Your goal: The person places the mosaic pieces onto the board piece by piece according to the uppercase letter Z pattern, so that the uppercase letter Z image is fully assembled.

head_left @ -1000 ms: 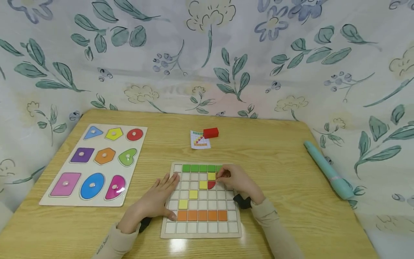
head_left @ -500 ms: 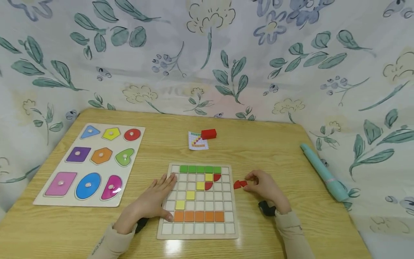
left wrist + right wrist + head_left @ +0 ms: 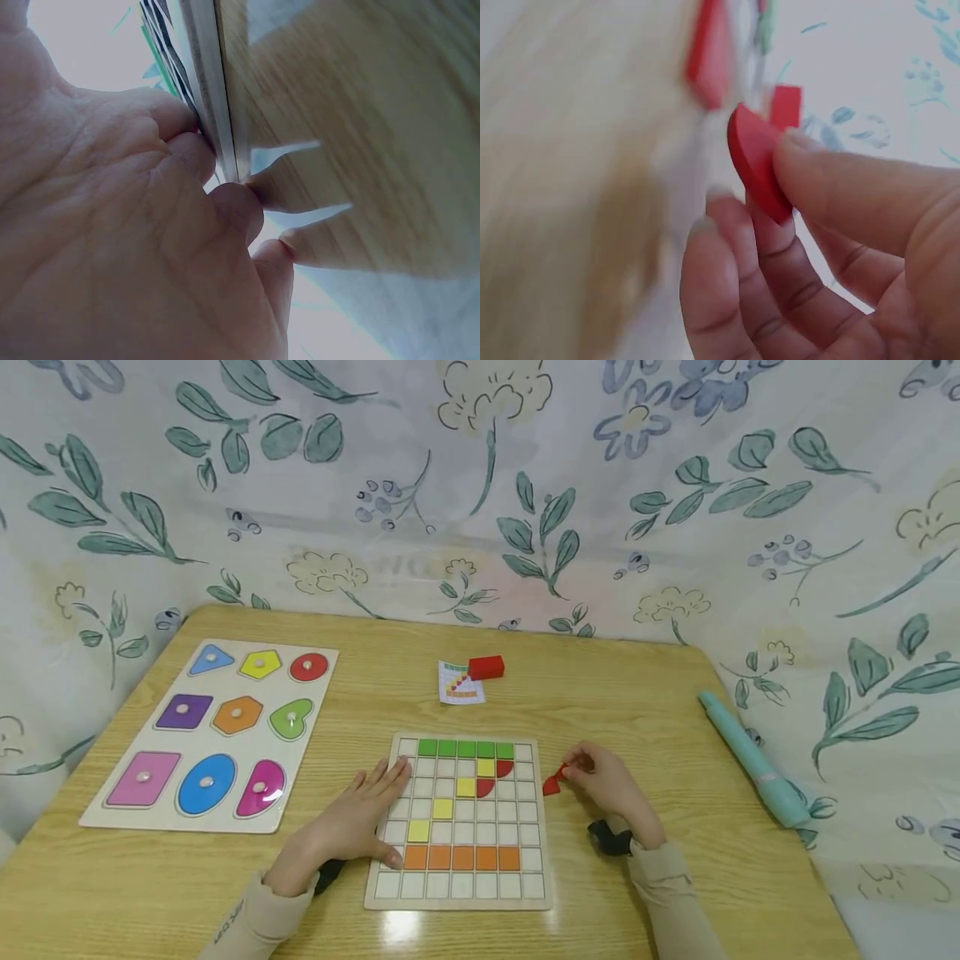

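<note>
My right hand (image 3: 606, 781) is just right of the grid board (image 3: 462, 887). Its thumb and fingers pinch a red quarter-circle tile (image 3: 759, 161), plain in the right wrist view. Another red tile (image 3: 551, 786) lies on the table between that hand and the board. Spread along the board's left edge, my left hand (image 3: 348, 822) rests with its thumb on the lower left squares. On the board sit a green row (image 3: 467, 749), an orange row (image 3: 462, 857), a diagonal of yellow squares (image 3: 442, 808) and two red quarter circles (image 3: 485, 787) at upper right.
A small pattern card (image 3: 459, 683) lies behind the board, a red block (image 3: 486, 667) on its corner. To the left is a knobbed shape puzzle (image 3: 202, 693). A teal tapered object (image 3: 753, 760) lies along the table's right edge.
My right hand left the board's upper right, where a second red quarter circle now shows, moved right to the loose red tiles and picked one up. The left hand stayed in place.
</note>
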